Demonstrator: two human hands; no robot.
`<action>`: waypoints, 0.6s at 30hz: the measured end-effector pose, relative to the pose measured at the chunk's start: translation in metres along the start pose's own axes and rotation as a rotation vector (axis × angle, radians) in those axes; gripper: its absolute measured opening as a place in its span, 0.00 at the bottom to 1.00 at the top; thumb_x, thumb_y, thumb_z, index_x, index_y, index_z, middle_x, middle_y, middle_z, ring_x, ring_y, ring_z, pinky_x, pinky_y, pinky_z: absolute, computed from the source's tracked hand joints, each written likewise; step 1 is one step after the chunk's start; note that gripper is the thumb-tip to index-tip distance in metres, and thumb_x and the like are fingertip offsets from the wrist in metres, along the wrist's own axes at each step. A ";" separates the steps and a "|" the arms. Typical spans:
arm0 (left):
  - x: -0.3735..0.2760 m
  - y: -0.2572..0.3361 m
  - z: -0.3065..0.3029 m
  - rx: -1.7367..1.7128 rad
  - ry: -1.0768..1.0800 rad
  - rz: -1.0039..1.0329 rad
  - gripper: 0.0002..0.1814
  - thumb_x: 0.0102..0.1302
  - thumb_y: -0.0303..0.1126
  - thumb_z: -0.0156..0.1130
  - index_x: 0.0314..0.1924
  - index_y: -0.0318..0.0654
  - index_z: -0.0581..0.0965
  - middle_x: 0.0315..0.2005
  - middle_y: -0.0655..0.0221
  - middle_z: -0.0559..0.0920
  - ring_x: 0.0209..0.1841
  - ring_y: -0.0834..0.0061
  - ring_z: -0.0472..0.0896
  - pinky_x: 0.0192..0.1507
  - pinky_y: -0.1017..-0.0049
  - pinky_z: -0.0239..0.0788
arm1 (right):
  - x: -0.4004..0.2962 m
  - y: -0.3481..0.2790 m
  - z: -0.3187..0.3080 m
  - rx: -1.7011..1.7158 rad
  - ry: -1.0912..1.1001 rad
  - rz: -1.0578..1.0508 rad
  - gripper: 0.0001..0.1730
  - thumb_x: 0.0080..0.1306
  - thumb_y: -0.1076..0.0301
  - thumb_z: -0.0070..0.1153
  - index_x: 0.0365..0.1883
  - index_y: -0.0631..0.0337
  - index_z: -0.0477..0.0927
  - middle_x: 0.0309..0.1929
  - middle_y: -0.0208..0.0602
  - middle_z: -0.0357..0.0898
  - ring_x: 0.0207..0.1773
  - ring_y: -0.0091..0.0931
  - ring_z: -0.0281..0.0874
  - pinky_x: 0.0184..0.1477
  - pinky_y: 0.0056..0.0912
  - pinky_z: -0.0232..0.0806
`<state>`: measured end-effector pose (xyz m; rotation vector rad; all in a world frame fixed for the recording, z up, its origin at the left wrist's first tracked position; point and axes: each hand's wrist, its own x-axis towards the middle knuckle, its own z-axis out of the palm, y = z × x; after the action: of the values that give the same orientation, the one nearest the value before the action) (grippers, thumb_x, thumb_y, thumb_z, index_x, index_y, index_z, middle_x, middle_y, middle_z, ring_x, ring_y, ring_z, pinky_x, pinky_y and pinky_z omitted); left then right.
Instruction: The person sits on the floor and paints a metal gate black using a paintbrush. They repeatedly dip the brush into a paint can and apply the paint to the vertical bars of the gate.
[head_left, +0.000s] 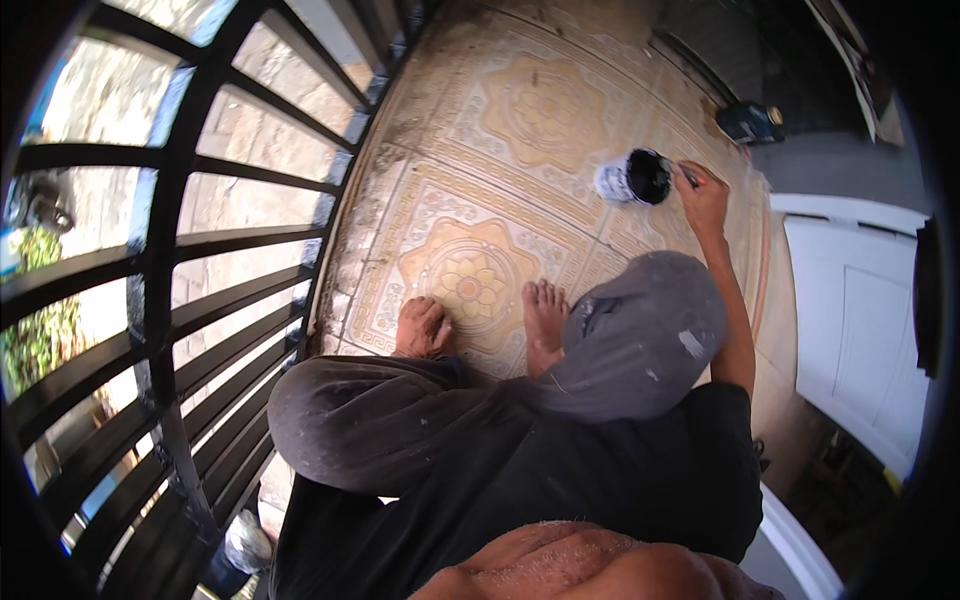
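Note:
A white paint can (616, 180) with a black inside is on the patterned tile floor (480, 180), up and to the right. My right hand (703, 196) is at its rim, fingers closed on a small dark handle (691, 177); whether this is a brush's cannot be made out. Whether the can is tilted is unclear. What appears to be my left hand (422, 328) rests curled on the tiles beyond my left knee, its arm hidden by the trouser leg. Its finger undersides are out of sight. My bare right foot (545, 319) stands beside it.
Along the left runs a black metal grille (161, 225), with paving and green plants outside. A dark bottle-like container (746, 122) stands near the upper right wall. White panels (855, 292) border the right. Behind my left knee is a silvery bundle (247, 541).

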<state>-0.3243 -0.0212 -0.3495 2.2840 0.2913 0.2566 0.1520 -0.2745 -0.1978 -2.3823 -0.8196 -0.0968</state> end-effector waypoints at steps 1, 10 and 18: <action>-0.002 0.001 0.001 0.006 -0.002 -0.012 0.10 0.57 0.35 0.65 0.33 0.38 0.76 0.30 0.60 0.75 0.37 0.54 0.74 0.42 0.58 0.65 | 0.000 -0.010 -0.003 -0.085 0.011 -0.089 0.12 0.65 0.66 0.66 0.40 0.67 0.86 0.30 0.45 0.87 0.31 0.27 0.85 0.37 0.30 0.73; -0.001 -0.003 -0.003 0.002 -0.029 0.003 0.10 0.55 0.35 0.64 0.31 0.39 0.74 0.29 0.60 0.73 0.36 0.55 0.73 0.41 0.58 0.64 | -0.026 -0.024 -0.003 0.372 -0.101 0.357 0.11 0.69 0.68 0.63 0.38 0.69 0.86 0.26 0.33 0.84 0.25 0.20 0.80 0.28 0.23 0.69; -0.004 -0.006 -0.005 -0.054 0.020 0.029 0.12 0.57 0.39 0.62 0.31 0.38 0.74 0.30 0.59 0.73 0.36 0.55 0.73 0.42 0.59 0.65 | -0.007 0.013 0.004 0.233 -0.033 0.197 0.11 0.69 0.70 0.63 0.43 0.70 0.86 0.30 0.35 0.85 0.29 0.22 0.83 0.31 0.24 0.72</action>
<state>-0.3298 -0.0154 -0.3508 2.2349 0.2594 0.2991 0.1530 -0.2841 -0.2092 -2.2340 -0.5723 0.1119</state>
